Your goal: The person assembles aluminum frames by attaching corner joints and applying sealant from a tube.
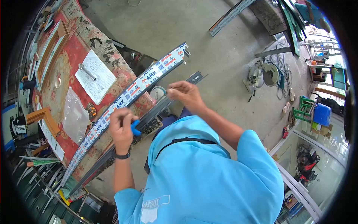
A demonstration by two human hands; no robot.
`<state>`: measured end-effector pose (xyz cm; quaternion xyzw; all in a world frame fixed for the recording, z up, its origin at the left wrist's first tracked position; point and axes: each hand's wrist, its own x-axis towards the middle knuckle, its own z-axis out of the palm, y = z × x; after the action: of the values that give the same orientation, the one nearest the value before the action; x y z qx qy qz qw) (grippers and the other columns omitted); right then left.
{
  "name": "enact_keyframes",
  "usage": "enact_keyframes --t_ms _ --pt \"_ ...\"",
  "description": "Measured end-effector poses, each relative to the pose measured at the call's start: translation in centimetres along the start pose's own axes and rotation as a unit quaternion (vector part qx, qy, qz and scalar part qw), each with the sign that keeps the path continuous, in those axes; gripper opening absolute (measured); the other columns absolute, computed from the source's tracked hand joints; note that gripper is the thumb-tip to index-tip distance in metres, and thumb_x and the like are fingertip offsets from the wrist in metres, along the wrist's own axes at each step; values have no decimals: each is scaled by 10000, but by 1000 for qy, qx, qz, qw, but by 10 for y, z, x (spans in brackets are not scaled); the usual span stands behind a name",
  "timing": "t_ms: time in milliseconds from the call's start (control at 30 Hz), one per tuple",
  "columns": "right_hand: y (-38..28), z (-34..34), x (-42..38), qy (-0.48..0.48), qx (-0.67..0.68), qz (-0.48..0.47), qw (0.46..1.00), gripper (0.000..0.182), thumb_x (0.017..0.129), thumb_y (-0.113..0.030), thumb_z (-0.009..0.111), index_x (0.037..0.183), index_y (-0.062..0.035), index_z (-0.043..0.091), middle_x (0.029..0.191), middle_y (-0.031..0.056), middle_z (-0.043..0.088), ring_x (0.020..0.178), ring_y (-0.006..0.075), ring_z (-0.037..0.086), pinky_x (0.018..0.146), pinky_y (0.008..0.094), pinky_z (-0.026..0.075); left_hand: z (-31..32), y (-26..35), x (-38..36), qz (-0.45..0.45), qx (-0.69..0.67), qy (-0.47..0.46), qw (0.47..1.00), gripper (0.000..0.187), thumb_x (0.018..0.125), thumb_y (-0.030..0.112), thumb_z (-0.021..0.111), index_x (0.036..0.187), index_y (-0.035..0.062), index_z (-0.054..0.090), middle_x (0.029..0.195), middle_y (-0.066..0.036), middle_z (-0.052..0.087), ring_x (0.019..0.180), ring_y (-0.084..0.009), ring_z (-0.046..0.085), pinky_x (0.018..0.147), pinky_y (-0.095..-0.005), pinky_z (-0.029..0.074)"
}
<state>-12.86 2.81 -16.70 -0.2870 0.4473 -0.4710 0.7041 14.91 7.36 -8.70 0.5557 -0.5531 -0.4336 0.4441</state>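
Light-blue shirt, worn by the person, dark strap across it.

Left hand: dark wristband at wrist; fingers curled closed about a blue piece, mostly hidden.

Right hand: raised, fingers bent toward the thumb; whether anything is pinched, cannot tell. Position: by the upper end of the dark channel.

Long strip, one, film printed "AMK": laid diagonally along the worktop, upper end projecting past its edge above the concrete floor.

Dark channel, one: beside the strip, on the person's side, roughly parallel.

On the worktop, red patterned covering: paper with pen drawings; metal cylinder on the paper; clear plastic sheet; orange-and-black article, beside the plastic; brown frame corner.

On the floor: circular-bladed saw; green stool.
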Motion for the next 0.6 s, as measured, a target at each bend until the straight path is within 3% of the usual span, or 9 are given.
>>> enact_keyframes --t_ms 100,200,300,367,433,467,567,600 --pt "-22 -54 7 5 -109 -11 994 250 958 -133 786 1129 28 703 967 73 751 846 123 703 778 285 587 52 20 29 -85 -6 -29 996 92 1039 3 588 1129 18 574 1023 -66 631 893 -128 666 740 -269 564" --pt "-42 -94 26 -18 -105 2 994 241 958 -142 789 1111 27 710 934 62 745 813 109 692 760 271 577 91 33 56 -152 -168 -9 974 164 1030 33 628 1186 31 576 1110 -87 652 809 -152 695 709 -280 565" --pt "-56 -116 39 -22 -60 6 998 216 966 -155 784 1069 23 719 913 47 735 789 104 682 743 265 568 124 45 54 -274 -363 104 885 229 1027 104 668 1221 58 555 1116 -88 639 815 -168 701 696 -289 571" --pt "-58 -125 46 -29 -72 -1 997 202 976 -166 775 1031 21 724 908 35 728 776 100 674 731 262 563 135 51 51 -277 -275 45 920 252 1036 163 669 1236 62 553 978 -64 646 731 -129 656 631 -271 553" --pt "-61 -133 47 -50 -187 -11 981 184 964 -167 780 1024 1 735 890 36 734 787 134 679 733 284 562 131 47 48 -261 -196 -12 945 250 1043 176 660 1239 59 558 897 -44 641 683 -99 617 599 -254 537" --pt "-63 -136 50 -61 -245 -19 967 175 958 -167 782 1021 -8 740 881 37 737 792 151 682 735 295 561 137 55 52 -235 -149 10 960 255 1048 203 658 1236 54 570 813 -17 620 629 -66 554 554 -222 485" --pt "-67 -139 54 -155 -388 -151 896 174 910 -153 796 1050 -55 769 991 57 755 930 245 679 836 361 559 146 79 60 -168 -22 -18 985 282 1040 235 679 1222 40 587 847 -9 633 682 -71 589 611 -228 491" --pt "-67 -141 56 -174 -429 -186 867 193 896 -155 794 1068 -70 774 1070 65 740 998 269 653 883 390 544 151 80 61 -116 23 -24 993 288 1023 232 694 1190 12 611 883 -52 681 737 -138 645 681 -284 518"
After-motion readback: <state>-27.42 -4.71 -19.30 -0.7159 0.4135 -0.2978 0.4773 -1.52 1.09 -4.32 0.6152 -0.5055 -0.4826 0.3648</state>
